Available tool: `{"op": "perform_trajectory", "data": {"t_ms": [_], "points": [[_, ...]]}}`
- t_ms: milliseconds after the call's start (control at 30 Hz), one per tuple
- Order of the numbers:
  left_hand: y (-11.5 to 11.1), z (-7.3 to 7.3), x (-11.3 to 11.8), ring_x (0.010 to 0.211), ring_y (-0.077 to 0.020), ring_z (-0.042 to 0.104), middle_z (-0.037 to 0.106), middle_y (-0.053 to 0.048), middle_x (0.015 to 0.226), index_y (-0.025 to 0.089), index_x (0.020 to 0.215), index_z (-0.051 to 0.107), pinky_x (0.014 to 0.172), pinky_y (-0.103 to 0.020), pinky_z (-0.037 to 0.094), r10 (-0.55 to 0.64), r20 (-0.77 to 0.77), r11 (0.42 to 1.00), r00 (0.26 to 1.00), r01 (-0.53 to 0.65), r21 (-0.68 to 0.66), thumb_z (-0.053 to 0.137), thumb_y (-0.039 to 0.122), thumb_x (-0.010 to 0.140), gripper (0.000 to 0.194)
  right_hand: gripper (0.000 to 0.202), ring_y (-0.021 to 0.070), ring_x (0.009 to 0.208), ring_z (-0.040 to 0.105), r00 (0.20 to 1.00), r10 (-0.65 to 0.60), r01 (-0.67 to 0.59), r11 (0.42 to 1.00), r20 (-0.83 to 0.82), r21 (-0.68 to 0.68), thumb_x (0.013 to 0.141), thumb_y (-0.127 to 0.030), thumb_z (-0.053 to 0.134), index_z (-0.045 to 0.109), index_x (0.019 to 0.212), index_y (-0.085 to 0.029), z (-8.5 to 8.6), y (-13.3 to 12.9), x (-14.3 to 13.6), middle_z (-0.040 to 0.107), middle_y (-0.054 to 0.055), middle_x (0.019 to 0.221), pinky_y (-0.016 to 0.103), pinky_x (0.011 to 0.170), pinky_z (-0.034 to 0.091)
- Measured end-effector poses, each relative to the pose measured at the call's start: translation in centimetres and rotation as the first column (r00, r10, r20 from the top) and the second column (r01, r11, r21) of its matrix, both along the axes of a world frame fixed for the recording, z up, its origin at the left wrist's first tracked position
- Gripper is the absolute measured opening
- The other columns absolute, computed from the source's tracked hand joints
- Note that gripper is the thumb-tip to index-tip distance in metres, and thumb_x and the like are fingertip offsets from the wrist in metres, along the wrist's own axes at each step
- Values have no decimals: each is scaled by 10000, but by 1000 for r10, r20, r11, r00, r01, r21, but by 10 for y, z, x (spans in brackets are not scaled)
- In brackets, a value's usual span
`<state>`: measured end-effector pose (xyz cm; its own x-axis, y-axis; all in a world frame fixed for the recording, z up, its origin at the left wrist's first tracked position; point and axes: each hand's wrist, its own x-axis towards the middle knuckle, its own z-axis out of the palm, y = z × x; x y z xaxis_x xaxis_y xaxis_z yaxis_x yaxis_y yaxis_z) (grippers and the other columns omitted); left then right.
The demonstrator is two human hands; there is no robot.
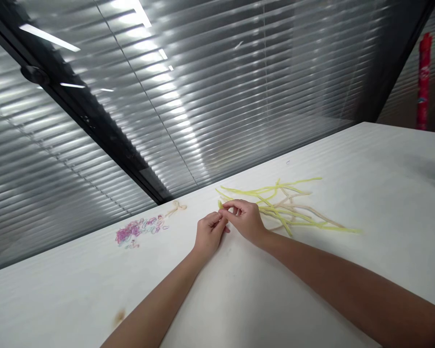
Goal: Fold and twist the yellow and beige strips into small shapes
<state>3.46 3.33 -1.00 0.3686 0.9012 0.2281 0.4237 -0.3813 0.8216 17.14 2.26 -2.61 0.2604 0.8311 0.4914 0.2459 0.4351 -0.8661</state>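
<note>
My left hand and my right hand meet above the white table, thumbs and fingertips pinched together. Between them is a yellow pipe cleaner; a short end of it shows beyond the fingertips, and my fingers hide the rest. Behind and right of my right hand, several long yellow pipe cleaners lie loosely crossed, with a few beige pipe cleaners among them. To the left of my hands lies a bent beige pipe cleaner.
A scattered heap of small coloured loops, like rubber bands, lies on the white table at left. A blurred brown spot is near my left forearm. Window blinds rise behind the table's far edge. A red tube-like object stands at far right.
</note>
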Motion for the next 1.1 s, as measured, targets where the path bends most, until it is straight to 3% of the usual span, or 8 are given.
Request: {"op": "perform_trajectory", "data": {"t_ms": [167,400,700,933,1100], "points": [[-1,-2,-1,616,-126,531,590,-6,594,175,577,574,644,-251,395,31,-78,997,996,-25,72,501,359,892,373,209,126,610,575,993,37,-46,996,-113,-82,732,-321,708,747,899,-200,-4,3,0,715,17,757,245,590,468],[-2,-3,0,610,-119,500,552,-5,600,172,576,545,616,-249,373,17,-129,989,992,2,147,479,323,902,365,205,117,612,536,994,83,-81,996,-64,39,778,-311,675,750,923,-187,-4,4,1,678,24,756,251,591,450],[-3,-2,0,616,-124,481,524,-11,606,173,573,534,612,-261,358,24,-163,975,986,13,220,473,315,906,367,181,117,623,544,992,74,-69,997,-107,44,786,-334,668,734,874,-190,-3,2,0,656,17,741,251,601,454],[-4,-2,-1,618,-122,484,509,-4,629,180,591,551,613,-261,368,36,-132,982,991,-11,189,485,339,906,359,155,134,684,591,990,82,-72,994,-117,86,821,-299,621,717,812,-178,3,0,1,677,34,762,245,604,453],[-2,1,0,642,-129,504,522,-2,638,184,615,575,648,-265,382,25,-90,991,996,-13,135,495,368,899,348,194,148,697,607,971,86,-83,996,-224,25,816,-344,616,707,788,-175,4,2,1,679,37,762,248,619,468]]}}
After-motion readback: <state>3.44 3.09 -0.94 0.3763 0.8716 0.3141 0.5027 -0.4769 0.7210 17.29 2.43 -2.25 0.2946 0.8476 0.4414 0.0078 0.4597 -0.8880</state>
